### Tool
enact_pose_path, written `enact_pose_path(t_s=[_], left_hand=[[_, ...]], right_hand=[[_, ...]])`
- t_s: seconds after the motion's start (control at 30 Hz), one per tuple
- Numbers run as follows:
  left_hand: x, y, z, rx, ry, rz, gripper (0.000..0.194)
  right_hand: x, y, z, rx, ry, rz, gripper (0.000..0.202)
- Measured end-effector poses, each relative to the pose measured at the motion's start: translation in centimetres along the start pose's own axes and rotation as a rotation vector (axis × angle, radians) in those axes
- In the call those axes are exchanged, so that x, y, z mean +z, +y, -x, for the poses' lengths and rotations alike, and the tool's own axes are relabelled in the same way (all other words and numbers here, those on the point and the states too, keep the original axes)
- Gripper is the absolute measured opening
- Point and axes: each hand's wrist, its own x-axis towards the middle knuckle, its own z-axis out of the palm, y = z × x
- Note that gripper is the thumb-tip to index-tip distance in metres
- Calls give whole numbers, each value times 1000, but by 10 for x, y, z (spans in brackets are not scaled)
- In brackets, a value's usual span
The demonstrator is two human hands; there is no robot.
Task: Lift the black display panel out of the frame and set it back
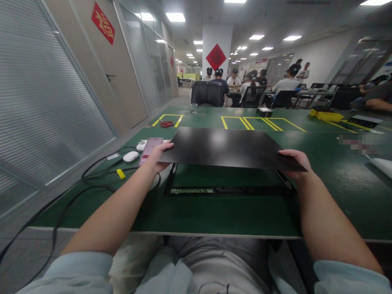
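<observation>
A thin, flat black panel (pixel 226 148) spans the space between my hands, raised above the green table. My left hand (pixel 160 155) grips its left edge, thumb on top and fingers underneath. On the opposite edge, my right hand (pixel 296 161) holds the panel the same way. Below it lies a black rectangular frame (pixel 245 191) with a strip of green circuit board (pixel 191 191) along its near side. The panel hides the frame's far side. Most of the fingers under the panel are out of sight.
Left of the frame are a phone (pixel 151 149), a white mouse (pixel 130 156), black cables (pixel 105 187) and a yellow tag (pixel 121 174). Red scissors (pixel 167 124) and a clear cup (pixel 193 108) lie farther back. A yellow object (pixel 326 114) sits at the far right. Several people sit beyond the table.
</observation>
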Motion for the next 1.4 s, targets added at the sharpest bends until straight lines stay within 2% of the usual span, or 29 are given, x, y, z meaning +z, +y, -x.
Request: enact_pose_path(t_s=[0.1, 0.13, 0.23, 0.5, 0.7, 0.87, 1.0, 1.13, 1.4], left_hand=[[-1, 5, 0, 44, 46, 11, 43], [-1, 7, 1, 66, 59, 12, 41], [1, 10, 4, 122, 72, 10, 40], [2, 7, 5, 167, 25, -50, 44], [-1, 1, 1, 100, 114, -112, 35], [4, -3, 2, 74, 93, -139, 47], [4, -6, 3, 72, 78, -139, 52], [3, -8, 3, 58, 53, -147, 48], [9, -9, 9, 8, 99, -205, 51]], right_hand=[[-3, 5, -9, 155, -47, 131, 13], [-4, 7, -12, 160, -69, 153, 11], [-5, 9, -18, 128, -76, 197, 13], [-1, 11, -13, -4, 141, 370, 17], [-3, 14, -13, -152, 200, 483, 28], [-2, 14, -12, -210, 248, 662, 36], [0, 16, -11, -227, 246, 713, 40], [-1, 19, -14, -217, 255, 726, 36], [-12, 22, -28, -287, 294, 776, 28]])
